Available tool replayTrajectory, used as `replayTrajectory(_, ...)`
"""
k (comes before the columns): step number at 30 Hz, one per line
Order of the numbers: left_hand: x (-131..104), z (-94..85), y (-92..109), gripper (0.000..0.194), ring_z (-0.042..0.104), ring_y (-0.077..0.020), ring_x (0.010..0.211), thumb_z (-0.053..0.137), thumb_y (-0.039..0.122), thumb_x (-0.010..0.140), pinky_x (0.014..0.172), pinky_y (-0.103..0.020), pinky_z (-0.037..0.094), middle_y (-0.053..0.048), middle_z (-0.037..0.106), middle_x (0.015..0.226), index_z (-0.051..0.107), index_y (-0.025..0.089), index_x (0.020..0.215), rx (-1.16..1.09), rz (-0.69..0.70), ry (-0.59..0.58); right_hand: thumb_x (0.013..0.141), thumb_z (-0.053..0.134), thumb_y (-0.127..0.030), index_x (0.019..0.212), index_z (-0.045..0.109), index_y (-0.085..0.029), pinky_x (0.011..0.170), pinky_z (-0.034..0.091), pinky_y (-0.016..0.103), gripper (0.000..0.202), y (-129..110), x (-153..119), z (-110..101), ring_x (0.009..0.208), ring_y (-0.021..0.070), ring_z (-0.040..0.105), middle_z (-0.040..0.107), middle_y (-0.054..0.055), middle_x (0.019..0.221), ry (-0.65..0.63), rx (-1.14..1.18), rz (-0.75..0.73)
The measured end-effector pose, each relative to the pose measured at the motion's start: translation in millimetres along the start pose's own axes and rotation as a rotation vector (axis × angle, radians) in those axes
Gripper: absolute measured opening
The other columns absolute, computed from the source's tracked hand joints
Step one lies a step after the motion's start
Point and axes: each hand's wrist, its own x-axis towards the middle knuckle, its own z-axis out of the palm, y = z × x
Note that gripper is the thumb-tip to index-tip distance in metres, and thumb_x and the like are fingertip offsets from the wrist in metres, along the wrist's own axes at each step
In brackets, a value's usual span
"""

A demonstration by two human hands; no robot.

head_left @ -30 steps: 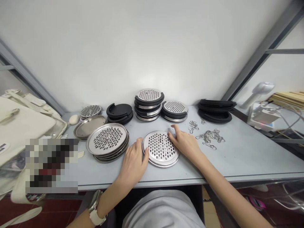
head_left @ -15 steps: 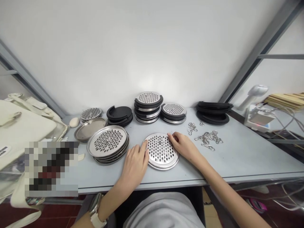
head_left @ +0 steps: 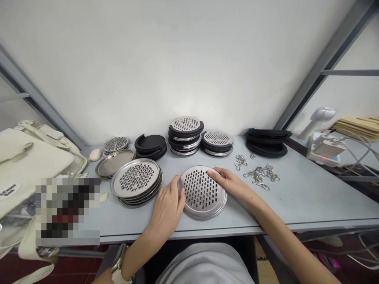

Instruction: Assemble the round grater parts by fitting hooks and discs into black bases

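Observation:
A round metal grater plate (head_left: pixel 201 188) with rows of slots is between my hands, close to the table's front edge, with another disc rim showing under it. My right hand (head_left: pixel 231 184) grips its right rim, thumb on top and fingers curled beneath. At the left rim, my left hand (head_left: pixel 169 205) holds the edge with thumb and fingers. Left of it lies a stack of graters (head_left: pixel 136 179) with raised teeth. Behind that stack, a plain metal disc (head_left: pixel 114 163) tops a lower pile.
Along the wall stand black holders (head_left: pixel 150 144), a tall stack of graters in black rims (head_left: pixel 186 125), a shorter one (head_left: pixel 218 139) and more black rings (head_left: pixel 268 148). Metal clips (head_left: pixel 262 173) lie right. A cream bag (head_left: pixel 38 154) is left; a scanner (head_left: pixel 319 118) stands right.
The grater plate has lifted slightly and tilted between my hands, shifting a little to the right. My right thumb now lies over its top face.

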Motion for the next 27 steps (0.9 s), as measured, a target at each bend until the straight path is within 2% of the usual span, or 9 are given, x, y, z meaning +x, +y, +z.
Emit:
replayTrajectory(2,4.8,-16.4,0.1,0.03,0.062,-0.0233,0.079,0.036,0.028,0.096,0.07,-0.034,0.046,-0.008,0.062,0.091,0.041,0.017,0.124,0.055,-0.023,0.005,0.085,0.048,-0.057,0.083,0.06,-0.017,0.066,0.044,0.027,0.042,-4.7,-2.0,-1.8,0.076,0.0184,0.058,0.063,0.003,0.079,0.01,0.087,-0.002)
replayTrajectory(4,19.4,-39.1,-7.2,0.022,0.061,-0.0202,0.077,0.032,0.028,0.098,0.07,-0.031,0.045,-0.005,0.061,0.088,0.049,0.019,0.109,0.1,-0.005,0.018,0.085,0.049,-0.057,0.089,0.061,-0.018,0.07,0.045,0.028,0.041,-8.4,-3.9,-3.8,0.081,0.0197,0.06,0.066,0.005,0.085,0.022,0.192,0.023)
replayTrajectory(6,45.1,-62.7,-24.5,0.025,0.06,-0.0191,0.077,0.027,0.024,0.098,0.07,-0.03,0.044,-0.006,0.059,0.089,0.051,0.018,0.099,0.226,0.021,0.035,0.085,0.049,-0.057,0.093,0.063,-0.018,0.072,0.046,0.029,0.042,-10.6,-5.2,-5.6,0.082,0.0198,0.061,0.068,0.006,0.089,0.032,0.311,0.061)
replayTrajectory(8,77.9,-81.2,-49.8,0.026,0.059,-0.0203,0.084,0.026,0.016,0.095,0.073,-0.03,0.044,-0.01,0.058,0.099,0.051,0.015,0.106,0.447,0.036,0.013,0.085,0.051,-0.057,0.096,0.064,-0.018,0.073,0.047,0.029,0.043,-11.3,-5.8,-7.2,0.082,0.0195,0.062,0.069,0.006,0.092,0.055,0.404,0.086)
replayTrajectory(11,124.8,-93.9,-89.6,0.029,0.06,-0.0208,0.084,0.034,0.006,0.086,0.073,-0.03,0.043,-0.011,0.059,0.1,0.056,0.015,0.102,0.515,0.076,-0.101,0.084,0.053,-0.056,0.096,0.066,-0.018,0.073,0.047,0.029,0.042,-10.8,-6.0,-8.5,0.08,0.0189,0.062,0.07,0.006,0.091,0.068,0.459,0.083)
replayTrajectory(14,154.1,-94.1,-116.7,0.039,0.061,-0.0191,0.085,0.039,-0.002,0.074,0.072,-0.026,0.042,-0.008,0.063,0.102,0.061,0.019,0.099,0.556,0.131,-0.237,0.085,0.053,-0.056,0.097,0.066,-0.018,0.074,0.046,0.029,0.042,-9.0,-6.2,-8.9,0.079,0.0183,0.062,0.07,0.006,0.09,0.043,0.474,0.054)
replayTrajectory(18,166.9,-94.5,-132.3,0.034,0.062,-0.0196,0.084,0.044,0.004,0.071,0.069,-0.026,0.042,-0.004,0.066,0.1,0.064,0.022,0.091,0.592,0.175,-0.35,0.085,0.052,-0.055,0.097,0.066,-0.018,0.077,0.045,0.03,0.041,-5.5,-6.1,-9.1,0.081,0.0183,0.062,0.069,0.006,0.092,0.068,0.485,0.031)
replayTrajectory(21,167.6,-99.0,-138.3,0.033,0.063,-0.0207,0.084,0.05,0.01,0.07,0.067,-0.026,0.042,-0.003,0.067,0.1,0.063,0.023,0.097,0.596,0.208,-0.409,0.086,0.052,-0.055,0.1,0.066,-0.018,0.079,0.045,0.031,0.042,-3.4,-5.7,-9.3,0.084,0.0187,0.062,0.069,0.006,0.093,0.086,0.493,0.015)
replayTrajectory(27,165.6,-109.6,-148.1,0.026,0.062,-0.0202,0.089,0.046,0.017,0.079,0.07,-0.025,0.043,-0.003,0.066,0.104,0.06,0.021,0.101,0.572,0.266,-0.432,0.086,0.052,-0.055,0.103,0.066,-0.018,0.078,0.045,0.03,0.043,-3.1,-5.9,-10.3,0.084,0.0189,0.062,0.07,0.005,0.093,0.08,0.518,0.005)
